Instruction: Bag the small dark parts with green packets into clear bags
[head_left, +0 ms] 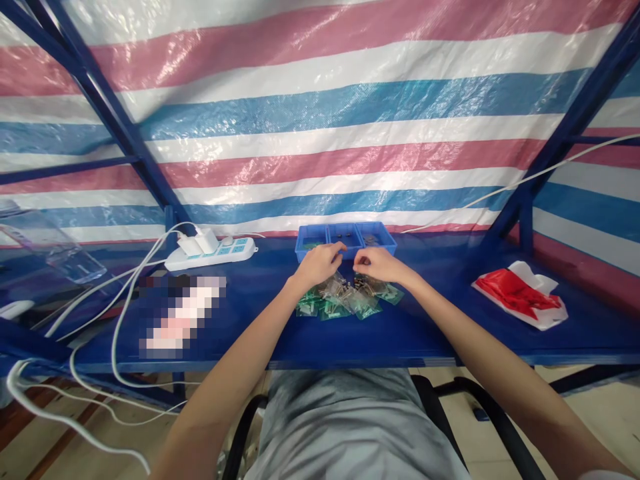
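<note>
Both hands work close together over a pile of small clear and green plastic bags [345, 300] with little parts inside. My left hand [319, 263] is at the pile's back left, against the front of a blue three-compartment tray [300, 252]. Its fingers are bent and closed; what they hold is too small to make out. Just to the right, my right hand [379, 264] is closed in a pinch above the bags, near the tray's front right corner. Anything between those fingertips is hidden. Small dark parts lie in the tray's middle compartment, and other small pieces in the right one.
A white power strip [220, 253] with plugs and looping cables is at the left of the blue table [350, 347]. A clear bottle [65, 250] is farther left. A red and white plastic packet [520, 293] lies right. Striped sheeting [350, 127] hangs behind.
</note>
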Action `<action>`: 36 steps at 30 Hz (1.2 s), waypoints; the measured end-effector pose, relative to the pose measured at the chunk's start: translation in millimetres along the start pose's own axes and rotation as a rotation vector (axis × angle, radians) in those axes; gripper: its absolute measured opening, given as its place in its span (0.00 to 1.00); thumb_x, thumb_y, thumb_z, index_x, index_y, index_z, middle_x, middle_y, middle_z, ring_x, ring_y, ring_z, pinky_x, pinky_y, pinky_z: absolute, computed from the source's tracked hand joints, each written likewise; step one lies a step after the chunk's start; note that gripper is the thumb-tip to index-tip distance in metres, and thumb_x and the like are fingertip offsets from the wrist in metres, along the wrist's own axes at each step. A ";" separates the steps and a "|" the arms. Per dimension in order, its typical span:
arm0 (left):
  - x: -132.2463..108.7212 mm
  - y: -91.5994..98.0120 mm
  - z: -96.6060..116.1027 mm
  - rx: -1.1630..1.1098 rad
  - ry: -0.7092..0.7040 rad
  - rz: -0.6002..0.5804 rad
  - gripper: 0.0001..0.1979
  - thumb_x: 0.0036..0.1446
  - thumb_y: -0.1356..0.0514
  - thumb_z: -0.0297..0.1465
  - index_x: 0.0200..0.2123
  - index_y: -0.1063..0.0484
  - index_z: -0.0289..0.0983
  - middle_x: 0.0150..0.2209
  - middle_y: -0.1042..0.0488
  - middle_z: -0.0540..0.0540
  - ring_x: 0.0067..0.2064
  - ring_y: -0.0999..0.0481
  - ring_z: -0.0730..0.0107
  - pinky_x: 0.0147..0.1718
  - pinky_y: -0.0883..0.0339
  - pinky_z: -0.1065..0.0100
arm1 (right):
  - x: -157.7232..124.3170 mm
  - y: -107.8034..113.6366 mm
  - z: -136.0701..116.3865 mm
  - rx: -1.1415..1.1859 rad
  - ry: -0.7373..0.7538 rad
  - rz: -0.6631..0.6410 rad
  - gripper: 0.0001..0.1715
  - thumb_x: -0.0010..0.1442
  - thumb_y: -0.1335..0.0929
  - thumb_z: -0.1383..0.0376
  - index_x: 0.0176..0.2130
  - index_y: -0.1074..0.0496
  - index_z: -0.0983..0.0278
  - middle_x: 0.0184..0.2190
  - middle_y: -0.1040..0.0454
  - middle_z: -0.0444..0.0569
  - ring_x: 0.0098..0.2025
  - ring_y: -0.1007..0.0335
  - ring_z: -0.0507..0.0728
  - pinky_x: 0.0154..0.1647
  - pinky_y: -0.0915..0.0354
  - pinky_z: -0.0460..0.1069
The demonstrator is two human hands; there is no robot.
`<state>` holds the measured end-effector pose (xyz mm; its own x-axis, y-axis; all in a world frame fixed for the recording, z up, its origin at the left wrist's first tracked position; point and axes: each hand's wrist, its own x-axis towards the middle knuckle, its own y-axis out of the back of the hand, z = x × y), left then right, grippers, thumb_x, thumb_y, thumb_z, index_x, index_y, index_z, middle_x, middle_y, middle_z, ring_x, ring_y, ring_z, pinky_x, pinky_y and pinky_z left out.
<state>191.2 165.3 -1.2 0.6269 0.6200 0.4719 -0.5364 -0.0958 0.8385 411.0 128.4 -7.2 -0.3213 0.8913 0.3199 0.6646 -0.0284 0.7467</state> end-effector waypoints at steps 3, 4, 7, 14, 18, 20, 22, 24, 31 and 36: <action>-0.3 2.5 2.2 -0.022 -0.001 -0.021 0.18 0.63 0.45 0.30 0.55 0.29 0.44 0.36 0.22 0.46 0.32 0.23 0.61 0.31 0.36 0.68 | -2.0 -5.2 2.9 -0.135 0.027 -0.068 0.06 0.54 0.26 0.63 0.35 0.22 0.61 0.35 0.22 0.50 0.41 0.26 0.61 0.42 0.34 0.52; -0.1 2.9 2.5 -0.035 -0.001 -0.018 0.17 0.63 0.44 0.30 0.55 0.29 0.44 0.36 0.22 0.46 0.32 0.23 0.61 0.31 0.36 0.68 | -2.1 -6.4 5.0 -0.162 0.027 -0.071 0.08 0.55 0.26 0.62 0.38 0.22 0.60 0.37 0.22 0.50 0.43 0.26 0.61 0.44 0.34 0.52; 0.2 2.1 1.4 -0.066 -0.014 -0.026 0.14 0.60 0.42 0.28 0.49 0.27 0.44 0.34 0.22 0.47 0.33 0.23 0.61 0.32 0.35 0.68 | -1.9 -9.1 11.2 -0.217 0.008 -0.082 0.13 0.57 0.26 0.61 0.44 0.23 0.61 0.42 0.21 0.53 0.47 0.26 0.63 0.46 0.34 0.53; 0.4 -0.3 2.3 0.045 -0.039 -0.119 0.12 0.60 0.45 0.27 0.44 0.25 0.41 0.37 0.21 0.45 0.35 0.23 0.63 0.32 0.35 0.68 | -1.6 -11.0 14.4 -0.202 0.033 -0.080 0.20 0.57 0.26 0.64 0.50 0.26 0.63 0.48 0.23 0.56 0.51 0.28 0.65 0.50 0.34 0.54; 0.4 3.1 7.3 0.110 -0.018 -0.167 0.13 0.63 0.47 0.27 0.46 0.25 0.41 0.40 0.21 0.46 0.38 0.22 0.64 0.34 0.35 0.69 | 1.4 -10.1 13.3 -0.228 0.045 -0.072 0.21 0.56 0.26 0.67 0.50 0.26 0.66 0.45 0.24 0.54 0.46 0.27 0.61 0.46 0.34 0.52; 0.5 4.0 8.9 0.134 -0.011 -0.176 0.13 0.63 0.47 0.27 0.46 0.26 0.41 0.41 0.21 0.46 0.39 0.22 0.64 0.34 0.35 0.69 | 2.6 -10.4 12.7 -0.253 0.037 -0.070 0.19 0.57 0.26 0.68 0.48 0.25 0.67 0.43 0.24 0.55 0.44 0.28 0.60 0.46 0.35 0.51; 0.6 4.2 9.7 0.145 -0.012 -0.176 0.13 0.64 0.47 0.28 0.46 0.26 0.41 0.42 0.20 0.46 0.39 0.22 0.64 0.33 0.36 0.69 | 2.8 -10.7 11.8 -0.275 0.033 -0.080 0.17 0.57 0.26 0.67 0.47 0.24 0.67 0.42 0.24 0.55 0.44 0.28 0.61 0.47 0.35 0.51; 0.4 4.1 10.2 0.147 -0.018 -0.173 0.12 0.64 0.47 0.28 0.45 0.26 0.41 0.42 0.20 0.46 0.39 0.22 0.64 0.33 0.36 0.69 | 2.1 -10.4 10.6 -0.282 0.045 -0.093 0.17 0.58 0.26 0.67 0.48 0.23 0.67 0.43 0.24 0.56 0.46 0.27 0.62 0.48 0.35 0.52; -1.5 3.6 13.9 0.115 -0.036 -0.148 0.15 0.66 0.49 0.28 0.51 0.28 0.40 0.43 0.21 0.46 0.39 0.22 0.64 0.34 0.35 0.69 | -1.9 -8.2 7.9 -0.232 0.043 -0.123 0.20 0.59 0.27 0.68 0.52 0.25 0.66 0.50 0.23 0.59 0.53 0.27 0.66 0.54 0.35 0.54; -0.9 2.7 14.3 0.117 -0.031 -0.156 0.14 0.65 0.48 0.27 0.49 0.27 0.40 0.42 0.21 0.46 0.38 0.22 0.64 0.33 0.35 0.69 | -2.6 -8.1 5.5 -0.219 0.055 -0.116 0.19 0.59 0.27 0.69 0.51 0.25 0.65 0.49 0.22 0.58 0.52 0.26 0.65 0.52 0.34 0.54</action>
<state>197.3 153.4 4.5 0.7155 0.6102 0.3402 -0.3633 -0.0910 0.9272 410.2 128.8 -17.3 -0.4270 0.8685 0.2517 0.4613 -0.0302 0.8867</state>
